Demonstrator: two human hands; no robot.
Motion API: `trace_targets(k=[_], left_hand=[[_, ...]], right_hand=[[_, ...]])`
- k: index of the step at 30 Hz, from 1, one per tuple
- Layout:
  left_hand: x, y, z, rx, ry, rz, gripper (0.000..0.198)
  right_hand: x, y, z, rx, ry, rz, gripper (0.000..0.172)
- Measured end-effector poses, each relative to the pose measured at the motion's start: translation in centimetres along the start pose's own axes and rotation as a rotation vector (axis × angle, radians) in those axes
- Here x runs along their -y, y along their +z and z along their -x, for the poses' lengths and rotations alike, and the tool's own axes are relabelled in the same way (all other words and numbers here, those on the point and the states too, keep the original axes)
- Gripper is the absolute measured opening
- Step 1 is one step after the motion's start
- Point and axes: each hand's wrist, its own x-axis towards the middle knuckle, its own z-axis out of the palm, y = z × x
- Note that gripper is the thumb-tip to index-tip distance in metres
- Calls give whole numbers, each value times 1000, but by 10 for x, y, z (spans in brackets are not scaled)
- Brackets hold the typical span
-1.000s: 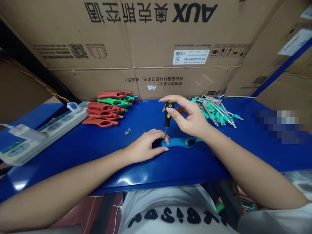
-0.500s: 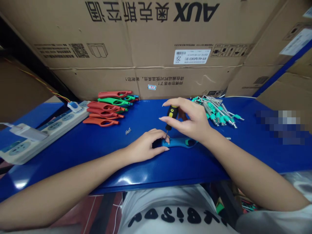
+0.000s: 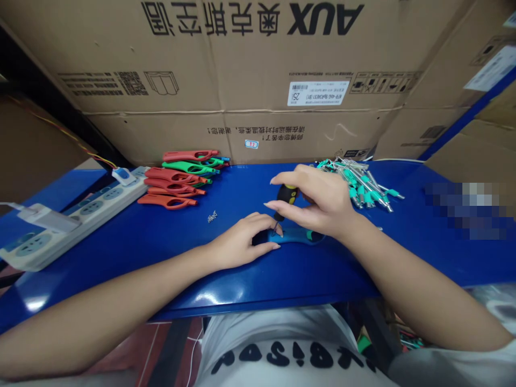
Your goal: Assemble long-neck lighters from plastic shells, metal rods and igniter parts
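A blue plastic lighter casing (image 3: 297,235) lies flat on the blue table. My left hand (image 3: 244,243) is closed around its left end, thumb in front and fingers behind, pressing it down. Between the thumb and fingers of my right hand (image 3: 320,201) is a black and yellow screwdriver (image 3: 287,194), its handle leaning right. The thin shaft slants down to the casing beside my left fingertips; whether a screw sits under the tip cannot be made out. A small heap of screws (image 3: 212,216) lies left of my left hand.
Red, orange and green lighter casings (image 3: 173,180) are piled at the back left. Metal tubes with teal parts (image 3: 365,185) lie heaped at the back right. A white power strip (image 3: 97,207) with plugs runs along the left. Cardboard (image 3: 242,97) walls off the rear.
My right hand has turned slightly around the screwdriver, and the handle leans more to the right. The left hand and the casing stay about where they were.
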Motion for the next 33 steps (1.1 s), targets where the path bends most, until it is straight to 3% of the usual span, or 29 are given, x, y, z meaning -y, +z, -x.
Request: trace_targets(k=[2, 7, 12, 19, 23, 25, 30, 33], left_hand=[[0, 0, 0, -3, 5, 2, 17], [0, 0, 0, -4, -3, 15, 19], [-1, -1, 0, 9, -7, 9, 18], [1, 0, 0, -11, -1, 11, 21], [1, 0, 1, 6, 14, -11, 28], [1, 0, 1, 13, 24, -18, 29], [2, 0, 1, -7, 23, -22, 31], [2, 0, 1, 1, 15, -25, 32]], right_hand=[[0, 0, 0, 22, 3, -16, 28], [3, 2, -3, 102, 210, -269, 32], [-1, 2, -1, -51, 100, -44, 26], [4, 6, -2, 132, 240, -391, 36], [4, 8, 0, 29, 99, -194, 22], [6, 7, 1, 8, 37, -104, 22], [10, 4, -2, 162, 169, -315, 40], [6, 4, -2, 145, 188, -332, 32]])
